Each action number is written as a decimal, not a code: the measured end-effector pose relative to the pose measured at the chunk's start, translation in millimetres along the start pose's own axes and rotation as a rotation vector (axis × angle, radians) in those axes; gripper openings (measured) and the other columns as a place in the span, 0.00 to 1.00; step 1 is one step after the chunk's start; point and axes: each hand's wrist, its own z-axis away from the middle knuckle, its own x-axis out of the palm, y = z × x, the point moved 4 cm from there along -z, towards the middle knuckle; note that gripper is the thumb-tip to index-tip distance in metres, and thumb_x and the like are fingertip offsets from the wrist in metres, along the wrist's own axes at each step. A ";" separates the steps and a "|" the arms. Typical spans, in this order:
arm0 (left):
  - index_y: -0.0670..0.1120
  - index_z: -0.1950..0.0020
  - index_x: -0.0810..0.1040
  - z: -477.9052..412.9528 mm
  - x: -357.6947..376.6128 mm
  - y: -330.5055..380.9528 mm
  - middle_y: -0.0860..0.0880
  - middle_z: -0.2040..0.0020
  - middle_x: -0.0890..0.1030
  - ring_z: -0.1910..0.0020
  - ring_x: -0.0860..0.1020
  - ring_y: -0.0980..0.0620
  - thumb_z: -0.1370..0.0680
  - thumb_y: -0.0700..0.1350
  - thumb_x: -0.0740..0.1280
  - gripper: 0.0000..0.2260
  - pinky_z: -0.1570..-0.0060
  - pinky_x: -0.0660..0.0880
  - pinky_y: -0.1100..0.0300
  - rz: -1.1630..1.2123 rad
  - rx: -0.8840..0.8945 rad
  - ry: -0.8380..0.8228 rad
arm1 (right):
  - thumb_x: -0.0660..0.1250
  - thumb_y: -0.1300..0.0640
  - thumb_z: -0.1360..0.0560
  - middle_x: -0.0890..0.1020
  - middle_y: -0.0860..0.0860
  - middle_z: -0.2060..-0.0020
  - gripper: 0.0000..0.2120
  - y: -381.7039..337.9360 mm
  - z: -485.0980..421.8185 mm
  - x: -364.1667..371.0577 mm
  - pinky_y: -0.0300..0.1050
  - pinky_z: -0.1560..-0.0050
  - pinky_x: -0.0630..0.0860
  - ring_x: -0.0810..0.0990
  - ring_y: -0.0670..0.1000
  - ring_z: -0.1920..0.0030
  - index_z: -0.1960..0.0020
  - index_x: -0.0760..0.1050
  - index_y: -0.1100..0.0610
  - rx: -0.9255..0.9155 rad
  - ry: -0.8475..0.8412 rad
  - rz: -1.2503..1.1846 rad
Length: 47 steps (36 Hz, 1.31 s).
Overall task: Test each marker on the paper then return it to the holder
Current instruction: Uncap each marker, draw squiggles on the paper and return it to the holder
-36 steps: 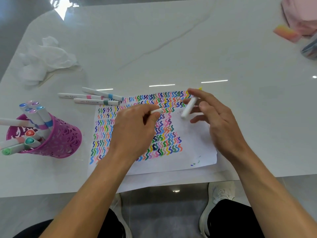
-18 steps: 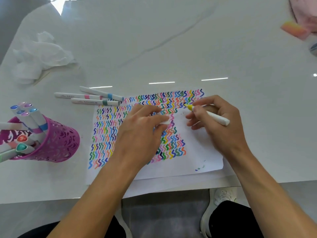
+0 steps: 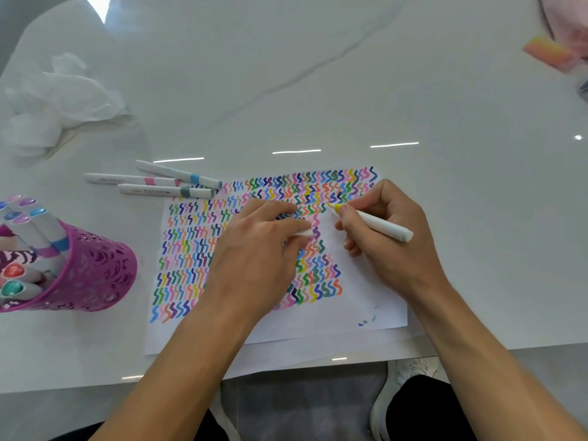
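Observation:
My right hand (image 3: pixel 388 243) grips a white marker (image 3: pixel 378 226) with a yellow tip, and the tip touches the paper (image 3: pixel 366 300) just right of the coloured squiggle rows. My left hand (image 3: pixel 257 259) rests on the paper and pinches the marker's white cap (image 3: pixel 304 233) between thumb and fingers. The purple mesh holder (image 3: pixel 92 275) stands at the left with several capped markers in it. Three more capped markers (image 3: pixel 165 183) lie on the table just beyond the paper's top left corner.
Crumpled white tissue (image 3: pixel 60 103) lies at the far left. A pink-orange eraser (image 3: pixel 545 52) and pink cloth (image 3: pixel 569 23) sit at the far right corner. The table's near edge runs just below the paper; my legs and shoes show under it.
My right hand turned the marker from held loosely above the paper to a writing grip and brought the yellow tip down onto the sheet. My left hand stayed put with the cap.

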 end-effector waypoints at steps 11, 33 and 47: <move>0.51 0.47 0.88 -0.5 0.8 -0.7 0.51 0.43 0.84 0.42 0.77 0.49 0.24 0.45 0.74 0.07 0.41 0.71 0.59 0.011 -0.006 0.005 | 0.73 0.54 0.22 0.85 0.54 0.64 0.07 1.1 -1.6 1.4 0.51 0.67 0.83 0.84 0.53 0.68 0.57 0.77 0.54 0.027 0.003 0.054; 0.52 0.46 0.87 0.3 1.3 -0.2 0.53 0.42 0.83 0.40 0.76 0.52 0.23 0.48 0.73 0.07 0.42 0.67 0.65 -0.013 -0.039 -0.015 | 0.72 0.59 0.23 0.84 0.53 0.66 0.06 1.0 3.0 -3.0 0.40 0.68 0.77 0.82 0.51 0.69 0.56 0.76 0.56 0.032 -0.014 -0.074; 0.51 0.43 0.86 7.8 -18.5 11.4 0.55 0.48 0.83 0.46 0.78 0.57 0.21 0.48 0.71 0.08 0.44 0.68 0.69 0.161 -0.070 0.104 | 0.75 0.59 0.23 0.87 0.52 0.60 0.04 -25.1 3.7 -11.1 0.42 0.62 0.79 0.83 0.51 0.63 0.50 0.86 0.53 -0.023 0.038 -0.251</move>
